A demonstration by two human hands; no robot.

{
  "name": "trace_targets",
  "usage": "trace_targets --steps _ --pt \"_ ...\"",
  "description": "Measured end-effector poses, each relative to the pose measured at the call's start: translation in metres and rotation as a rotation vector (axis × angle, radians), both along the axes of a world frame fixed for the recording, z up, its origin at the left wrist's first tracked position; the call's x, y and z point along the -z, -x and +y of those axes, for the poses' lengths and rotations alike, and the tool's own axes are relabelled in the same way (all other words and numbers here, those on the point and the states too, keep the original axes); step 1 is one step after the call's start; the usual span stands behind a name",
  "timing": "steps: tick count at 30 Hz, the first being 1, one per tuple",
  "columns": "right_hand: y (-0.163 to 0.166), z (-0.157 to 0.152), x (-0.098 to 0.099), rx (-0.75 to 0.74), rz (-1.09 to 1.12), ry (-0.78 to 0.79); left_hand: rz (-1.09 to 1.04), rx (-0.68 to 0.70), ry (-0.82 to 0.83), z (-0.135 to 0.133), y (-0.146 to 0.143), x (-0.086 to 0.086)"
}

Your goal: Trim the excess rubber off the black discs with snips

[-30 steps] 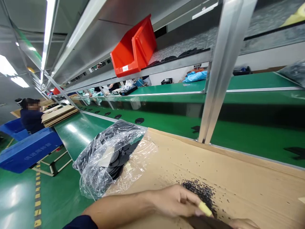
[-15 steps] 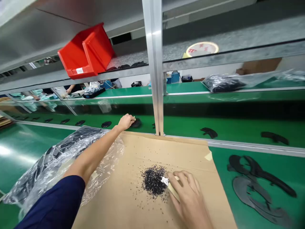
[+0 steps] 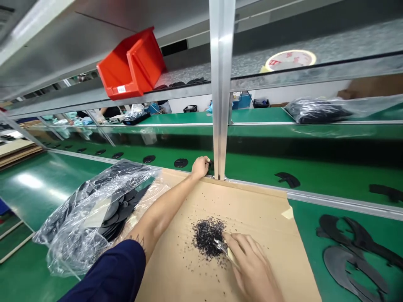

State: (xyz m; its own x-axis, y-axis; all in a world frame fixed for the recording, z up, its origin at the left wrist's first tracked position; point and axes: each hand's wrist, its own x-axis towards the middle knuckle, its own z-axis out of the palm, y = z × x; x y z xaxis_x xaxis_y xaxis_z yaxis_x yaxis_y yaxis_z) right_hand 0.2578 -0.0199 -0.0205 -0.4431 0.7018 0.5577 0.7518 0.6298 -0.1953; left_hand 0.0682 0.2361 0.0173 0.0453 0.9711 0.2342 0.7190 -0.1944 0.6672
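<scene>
Cardboard sheet [image 3: 252,201] on a workbench, with the aluminium post [image 3: 222,105] as landmark. The left hand [image 3: 200,167] lies just left of the post's foot, at the near edge of the green belt [image 3: 252,167]. Its fingers are curled narrow over a dark flat piece [image 3: 210,164] that shows between hand and post. Whether the piece is pinched or only touched cannot be told.

The right hand [image 3: 252,264] rests well in front of the post, closed around a small metal tool [image 3: 219,245] whose tip touches the pile of black crumbs [image 3: 206,235].

Step in hand, by judgement: fetching a piece from the belt while the tool rests at the pile. The next move calls for a firm pinch on the thin piece and a lift clear of the belt's rail before it is drawn toward the sheet.

The tool's long axis runs diagonally, tip pointing up the sheet to the left of the post, handle buried in the palm. The dark piece is mostly hidden, so its heading cannot be read. A plastic bag of black discs [image 3: 103,209] lies well left of the post.
</scene>
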Motion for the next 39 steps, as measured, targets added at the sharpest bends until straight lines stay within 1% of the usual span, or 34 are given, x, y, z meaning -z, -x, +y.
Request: trace_targets --steps 2,4,6,8,10,11,13,14,15,16,17,19,20,21,24,26,27,29,32,34,37,39 --pt "-0.001 0.001 0.002 0.01 0.052 -0.036 -0.092 -0.035 -0.061 -0.015 0.011 -0.01" --pt "0.0 0.001 0.002 0.047 0.106 -0.076 -0.17 -0.031 -0.102 -0.044 0.025 -0.015" --pt "0.004 0.0 0.0 0.094 0.151 -0.108 -0.226 0.027 -0.105 -0.088 0.038 -0.016" --pt "0.008 0.0 -0.001 0.102 0.177 -0.118 -0.266 0.131 -0.061 -0.14 0.045 -0.01" --pt "0.011 0.0 -0.001 0.021 0.186 -0.113 -0.314 0.247 0.017 -0.189 0.045 0.0" --pt "0.013 0.0 -0.001 -0.048 0.186 -0.1 -0.42 0.321 0.121 -0.209 0.044 0.006" --pt "0.016 -0.002 -0.001 -0.187 0.199 -0.072 -0.574 0.361 0.328 -0.236 0.041 0.015" --pt "0.017 -0.003 0.0 -0.238 0.218 -0.049 -0.618 0.368 0.409 -0.242 0.041 0.018" --pt "0.018 -0.005 0.0 -0.268 0.251 -0.023 -0.618 0.372 0.45 -0.244 0.044 0.018" --pt "0.019 -0.007 0.0 -0.276 0.295 0.009 -0.57 0.383 0.443 -0.242 0.05 0.017" --pt "0.02 -0.008 0.0 -0.266 0.348 0.049 -0.455 0.387 0.39 -0.237 0.059 0.013" --pt "0.022 -0.011 -0.002 -0.189 0.467 0.156 -0.118 0.341 0.215 -0.22 0.087 0.002" --pt "0.023 -0.012 -0.004 -0.128 0.526 0.216 0.133 0.26 0.122 -0.21 0.105 -0.004" --pt "0.024 -0.012 -0.006 -0.06 0.581 0.281 0.221 0.182 0.104 -0.199 0.126 -0.009" --pt "0.025 -0.01 -0.013 0.113 0.726 0.489 0.369 0.009 0.099 -0.173 0.186 -0.017" --pt "0.025 -0.007 -0.018 0.167 0.804 0.606 0.446 -0.048 0.118 -0.163 0.215 -0.014" --pt "0.025 -0.006 -0.02 0.182 0.837 0.652 0.476 -0.061 0.13 -0.16 0.225 -0.012" --pt "0.024 -0.004 -0.022 0.202 0.893 0.719 0.524 -0.068 0.15 -0.158 0.236 -0.006" --pt "0.023 -0.002 -0.022 0.206 0.961 0.794 0.577 -0.07 0.157 -0.161 0.239 -0.003" --pt "0.023 -0.002 -0.021 0.208 1.003 0.82 0.604 -0.085 0.142 -0.165 0.238 -0.006" --pt "0.024 -0.004 -0.022 0.222 1.08 0.84 0.628 -0.135 0.093 -0.179 0.233 -0.017" --pt "0.024 -0.005 -0.025 0.215 1.122 0.88 0.591 -0.149 0.013 -0.193 0.222 -0.024"
